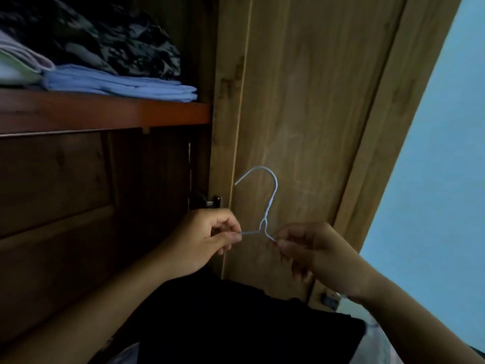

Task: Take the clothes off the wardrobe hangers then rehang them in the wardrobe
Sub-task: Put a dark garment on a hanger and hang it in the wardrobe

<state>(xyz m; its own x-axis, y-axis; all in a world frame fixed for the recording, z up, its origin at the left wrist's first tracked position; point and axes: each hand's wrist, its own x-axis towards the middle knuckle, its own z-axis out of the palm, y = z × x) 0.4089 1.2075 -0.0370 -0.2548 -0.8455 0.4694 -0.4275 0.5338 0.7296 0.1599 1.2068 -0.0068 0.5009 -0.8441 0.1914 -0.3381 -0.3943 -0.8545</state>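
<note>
The hanger (265,206), a thin pale wire one, is held upright in front of the open wardrobe door (301,114), hook at the top. The left hand (207,240) pinches 1 shoulder of the wire between thumb and fingertips; the right hand (309,250) pinches the other shoulder the same way, its fingers curled close. A black garment (236,319) lies dark below the hands and wrists; whether it is already threaded on the wire I cannot tell. Folded clothes (118,82) sit on the shelf (105,111) above. This looks like the rehanging step: next, each wire shoulder probably needs working into the garment's neck opening, then the hook goes onto the rail, which is not in view.
</note>
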